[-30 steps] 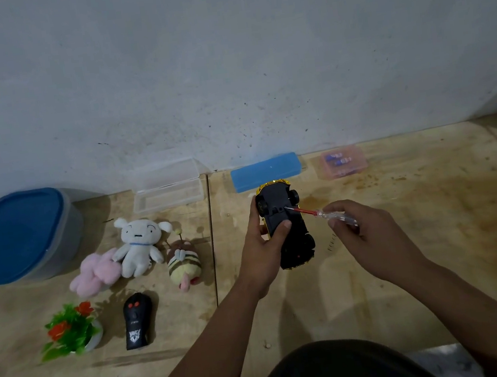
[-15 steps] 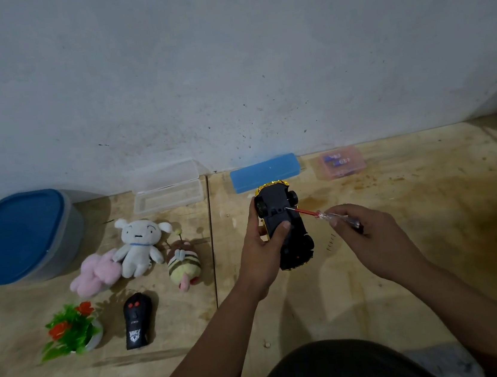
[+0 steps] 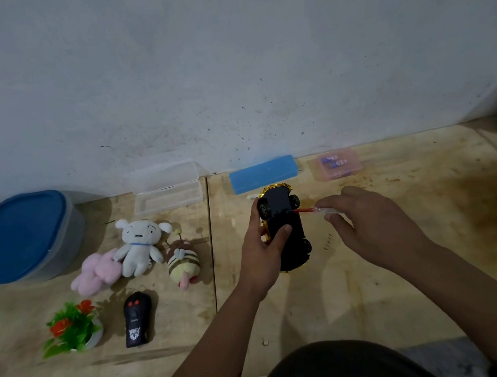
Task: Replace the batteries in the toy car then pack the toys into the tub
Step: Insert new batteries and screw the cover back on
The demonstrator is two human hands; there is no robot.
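My wooden floor boards, with toys and boxes laid out against the wall.

To my left sit the blue-lidded tub, a clear open case, a white plush, pink plush, striped bee plush, black remote and little flower pot; ahead lie a blue case and pink box.

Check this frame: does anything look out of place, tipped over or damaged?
Nothing looks damaged or spilled. The toy car is belly-up in the left hand, but deliberately: the right hand holds a screwdriver to its underside. The tub is lidded; the plush toys lie loosely grouped.
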